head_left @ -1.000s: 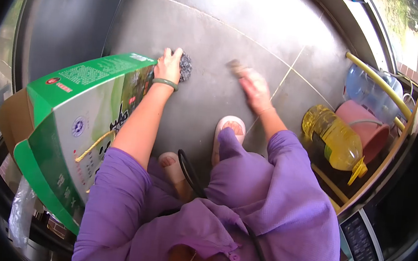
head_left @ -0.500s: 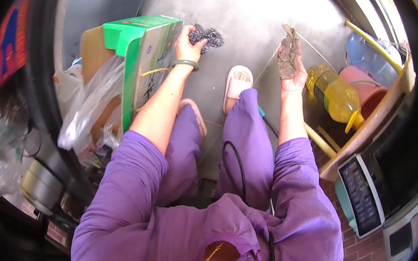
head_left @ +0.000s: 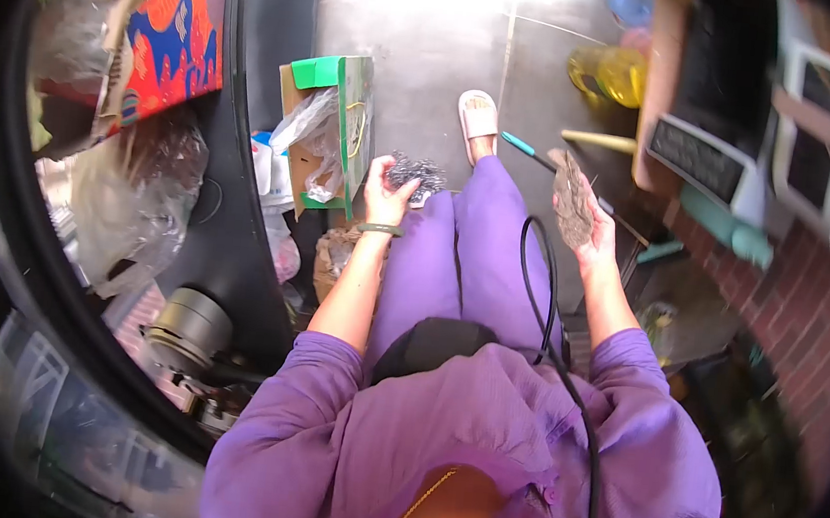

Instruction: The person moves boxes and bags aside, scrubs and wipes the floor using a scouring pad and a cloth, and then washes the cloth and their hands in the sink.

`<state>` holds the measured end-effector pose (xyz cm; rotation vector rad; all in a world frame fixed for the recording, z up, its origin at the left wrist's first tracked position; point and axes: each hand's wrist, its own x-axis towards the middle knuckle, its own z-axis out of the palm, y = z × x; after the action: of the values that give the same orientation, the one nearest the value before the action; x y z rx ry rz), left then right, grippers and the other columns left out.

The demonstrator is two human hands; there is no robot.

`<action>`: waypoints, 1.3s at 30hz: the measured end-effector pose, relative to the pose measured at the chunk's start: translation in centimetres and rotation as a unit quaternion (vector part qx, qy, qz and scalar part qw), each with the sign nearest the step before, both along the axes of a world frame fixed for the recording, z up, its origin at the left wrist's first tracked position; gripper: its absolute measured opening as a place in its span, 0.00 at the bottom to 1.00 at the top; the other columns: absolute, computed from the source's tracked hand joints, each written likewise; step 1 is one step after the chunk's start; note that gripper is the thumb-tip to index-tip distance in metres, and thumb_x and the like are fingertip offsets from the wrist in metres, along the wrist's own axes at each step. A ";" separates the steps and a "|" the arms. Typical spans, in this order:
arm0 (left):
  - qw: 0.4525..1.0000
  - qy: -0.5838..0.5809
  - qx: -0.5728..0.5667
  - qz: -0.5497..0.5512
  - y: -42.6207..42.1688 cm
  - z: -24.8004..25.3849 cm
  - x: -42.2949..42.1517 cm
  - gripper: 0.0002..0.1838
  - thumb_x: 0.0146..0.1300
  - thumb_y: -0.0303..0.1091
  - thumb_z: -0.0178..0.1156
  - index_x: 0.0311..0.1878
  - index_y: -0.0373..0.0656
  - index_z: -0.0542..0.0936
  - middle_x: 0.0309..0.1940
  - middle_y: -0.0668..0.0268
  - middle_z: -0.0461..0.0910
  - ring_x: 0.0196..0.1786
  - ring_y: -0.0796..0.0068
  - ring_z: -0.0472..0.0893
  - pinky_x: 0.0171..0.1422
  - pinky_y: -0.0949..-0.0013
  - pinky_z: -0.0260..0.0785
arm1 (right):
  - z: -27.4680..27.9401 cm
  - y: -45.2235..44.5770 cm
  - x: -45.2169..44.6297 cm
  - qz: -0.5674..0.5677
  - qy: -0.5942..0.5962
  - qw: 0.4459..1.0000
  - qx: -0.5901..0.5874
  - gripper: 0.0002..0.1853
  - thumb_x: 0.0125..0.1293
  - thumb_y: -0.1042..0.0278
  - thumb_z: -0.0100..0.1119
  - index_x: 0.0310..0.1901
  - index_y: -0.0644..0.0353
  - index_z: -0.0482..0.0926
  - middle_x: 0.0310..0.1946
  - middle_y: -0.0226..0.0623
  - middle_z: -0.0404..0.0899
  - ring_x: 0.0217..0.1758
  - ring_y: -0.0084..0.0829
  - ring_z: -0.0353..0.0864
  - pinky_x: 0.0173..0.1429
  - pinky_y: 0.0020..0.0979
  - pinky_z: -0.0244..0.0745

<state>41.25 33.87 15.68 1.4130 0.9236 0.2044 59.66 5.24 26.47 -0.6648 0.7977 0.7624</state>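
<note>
My left hand (head_left: 383,194), with a green bangle at the wrist, grips a dark, shiny steel wool scourer (head_left: 417,178) between thumb and fingers, in front of my left knee. On the other side, my right hand (head_left: 597,235) is closed around a flat, crumpled grey-brown rag (head_left: 572,200), which stands up from the palm. Some of the right fingers are hidden behind the rag. The two hands are well apart, on either side of my purple-clad legs.
A green cardboard box (head_left: 339,77) with plastic bags stands at left, near a red patterned box (head_left: 178,41). At upper right are a yellow oil bottle (head_left: 608,75) and a wooden shelf edge (head_left: 660,83). A black cable (head_left: 583,430) crosses my lap.
The view has swung, and my feet are closer together. Both hands have come nearer my body, still holding the scourer and the rag. The rag is now turned more edge-on.
</note>
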 end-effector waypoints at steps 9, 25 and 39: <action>0.993 0.056 -0.066 -0.075 3.8 12.9 -3.8 0.27 0.46 0.18 0.67 0.49 0.41 0.67 0.42 0.65 0.73 0.40 0.76 0.75 0.42 0.75 0.71 | 15.3 -14.4 -14.8 -0.120 -0.055 0.990 -0.060 0.26 0.64 0.68 0.46 0.64 0.63 0.61 0.63 0.45 0.65 0.64 0.43 0.67 0.64 0.46 0.66; 0.937 -0.012 -0.088 -0.339 -16.3 21.6 10.7 0.24 0.50 0.19 0.65 0.46 0.48 0.66 0.37 0.66 0.78 0.35 0.75 0.80 0.28 0.74 0.74 | 18.9 -34.0 -26.0 -0.441 -0.182 0.878 -0.028 0.24 0.66 0.68 0.44 0.63 0.60 0.64 0.64 0.40 0.65 0.66 0.40 0.64 0.68 0.46 0.59; 0.750 -0.081 -0.153 -0.638 -61.2 27.0 17.9 0.23 0.47 0.14 0.65 0.43 0.42 0.68 0.35 0.67 0.77 0.39 0.76 0.78 0.43 0.70 0.75 | 20.9 -65.4 -25.0 -0.636 -0.323 0.699 0.059 0.19 0.66 0.67 0.41 0.57 0.59 0.71 0.60 0.45 0.68 0.61 0.45 0.69 0.61 0.47 0.67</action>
<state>59.15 -27.31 42.70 1.3933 -0.2962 -0.8187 34.70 -60.21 47.35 -0.0979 0.3653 -0.6947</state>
